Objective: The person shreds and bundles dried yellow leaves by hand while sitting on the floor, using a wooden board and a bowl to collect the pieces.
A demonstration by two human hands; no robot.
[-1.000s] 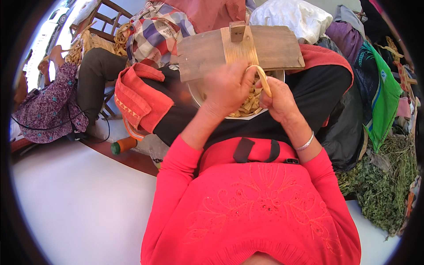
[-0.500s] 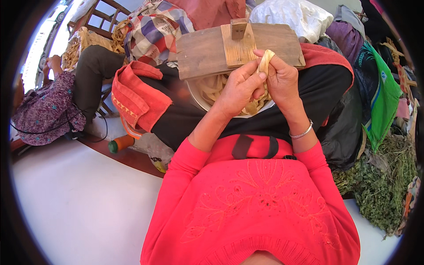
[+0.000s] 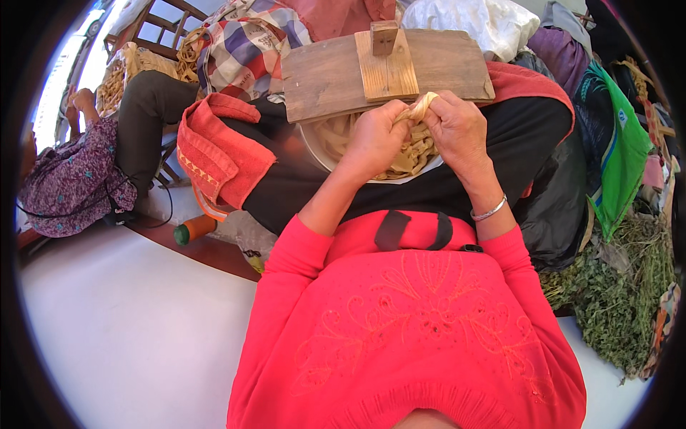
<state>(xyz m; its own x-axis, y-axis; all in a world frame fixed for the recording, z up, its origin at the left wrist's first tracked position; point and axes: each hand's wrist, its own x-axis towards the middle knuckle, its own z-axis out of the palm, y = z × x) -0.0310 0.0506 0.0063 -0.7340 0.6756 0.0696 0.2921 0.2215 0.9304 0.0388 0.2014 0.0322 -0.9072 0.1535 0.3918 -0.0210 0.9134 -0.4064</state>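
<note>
Between my two hands stretches a pale, straw-like plaited strip (image 3: 424, 105), bent over at its top. My left hand (image 3: 377, 141) has its fingers closed around the strip's left part. My right hand (image 3: 461, 134) pinches the other side of the bend. Just beneath them, a white basin (image 3: 313, 151) in my lap holds loose coils of tan braid (image 3: 409, 159). A wooden board (image 3: 321, 77) with an upright wooden block (image 3: 384, 37) lies across the basin's far side, close beyond my fingertips. The exact ends of the strip are hidden by my fingers.
Red towels (image 3: 214, 154) lie over both sides of my lap. At the left sits another person in a purple patterned sleeve (image 3: 75, 175). An orange bottle (image 3: 196, 229) lies near my left knee. A green bag (image 3: 620, 168) and dried plants (image 3: 607, 304) are at the right.
The strip has gone from standing upright between my fingers to lying bent sideways between my hands. My hands have turned and moved slightly apart, with the right hand's knuckles now facing up.
</note>
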